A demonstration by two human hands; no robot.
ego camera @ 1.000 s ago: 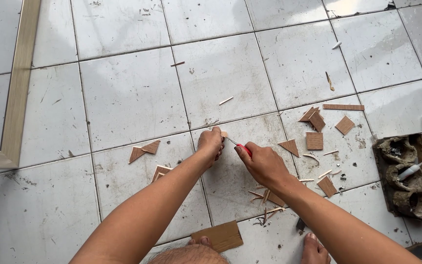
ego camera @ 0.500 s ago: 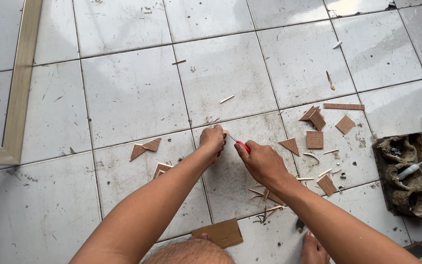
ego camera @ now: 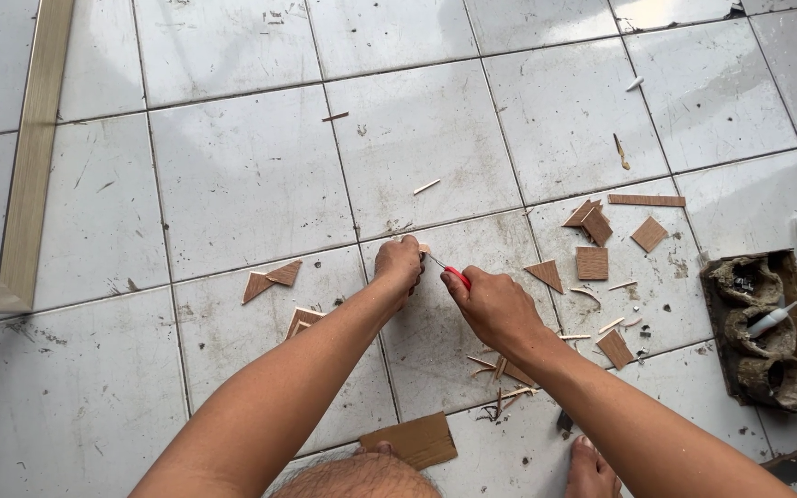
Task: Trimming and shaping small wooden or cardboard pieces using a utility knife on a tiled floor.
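Observation:
My left hand (ego camera: 398, 266) is closed around a small piece of brown wood, only a pale tip of which shows above my fingers. My right hand (ego camera: 493, 306) grips a red-handled knife (ego camera: 454, 273), whose blade points left and meets that piece just right of my left hand. Both hands hover low over the white tiled floor (ego camera: 251, 175). Thin wood shavings (ego camera: 500, 373) lie under my right wrist.
Brown wood triangles (ego camera: 271, 279) lie left of my hands. Squares, triangles and a strip of wood (ego camera: 594, 262) lie to the right. A dirty egg-carton tray (ego camera: 767, 332) holds a small tube. A pale wooden frame (ego camera: 29, 157) lies far left. A cardboard piece (ego camera: 412, 441) is near my feet.
My hands have stayed in the same spot; the right hand has shifted the knife only slightly against the piece.

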